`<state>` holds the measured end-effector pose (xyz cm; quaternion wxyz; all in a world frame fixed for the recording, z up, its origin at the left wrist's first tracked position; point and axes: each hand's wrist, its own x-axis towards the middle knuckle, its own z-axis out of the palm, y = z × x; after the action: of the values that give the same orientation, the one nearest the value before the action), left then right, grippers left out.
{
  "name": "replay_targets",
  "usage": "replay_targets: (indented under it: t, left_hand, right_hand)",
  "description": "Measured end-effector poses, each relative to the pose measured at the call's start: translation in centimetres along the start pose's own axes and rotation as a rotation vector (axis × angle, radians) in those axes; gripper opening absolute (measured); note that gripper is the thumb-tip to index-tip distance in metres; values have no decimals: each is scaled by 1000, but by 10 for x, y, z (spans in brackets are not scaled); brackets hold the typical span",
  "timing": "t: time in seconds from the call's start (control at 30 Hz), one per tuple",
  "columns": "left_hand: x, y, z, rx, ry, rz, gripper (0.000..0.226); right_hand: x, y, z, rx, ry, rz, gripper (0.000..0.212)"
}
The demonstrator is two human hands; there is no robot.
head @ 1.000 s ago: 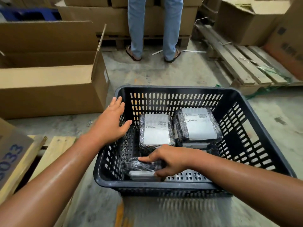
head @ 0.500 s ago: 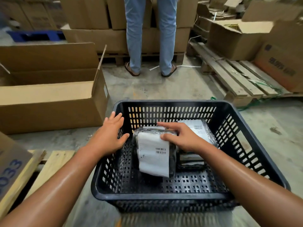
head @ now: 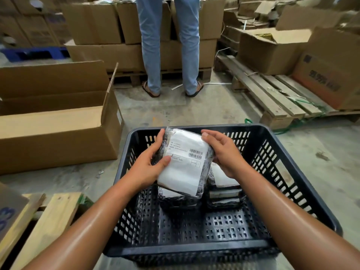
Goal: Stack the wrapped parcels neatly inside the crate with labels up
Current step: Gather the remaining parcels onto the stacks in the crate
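A black slatted plastic crate (head: 288, 172) stands on the floor in front of me. Over its middle I hold a wrapped parcel (head: 185, 164) in clear film, its white barcode label facing up and tilted toward me. My left hand (head: 150, 162) grips its left edge, thumb on the label. My right hand (head: 224, 152) grips its right edge. Under it lies another wrapped parcel (head: 175, 197), mostly hidden. To its right sits a stack of wrapped parcels (head: 224, 190), the top one label up.
A large open cardboard box (head: 58, 133) stands left of the crate. A person in jeans and sandals (head: 169, 45) stands beyond, by stacked boxes. Wooden pallets (head: 272, 98) with cardboard boxes lie at the right, and pale wooden planks (head: 48, 221) at the near left.
My left hand left the crate's rim and took the parcel's left edge. Both hands have lifted the parcel up above the ones in the crate. The camera has tilted up a little.
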<state>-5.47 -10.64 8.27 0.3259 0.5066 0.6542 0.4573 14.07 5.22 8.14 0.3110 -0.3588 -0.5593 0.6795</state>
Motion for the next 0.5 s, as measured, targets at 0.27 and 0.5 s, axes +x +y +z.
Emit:
replay_targets:
  t: [0.27, 0.5]
  left_hand:
    - [8, -18, 9, -140, 117, -60, 71]
    - [17, -31, 4, -226, 206, -105, 72]
  right_hand:
    - [3, 19, 8, -640, -112, -217, 145]
    - [3, 22, 13, -905, -375, -243, 174]
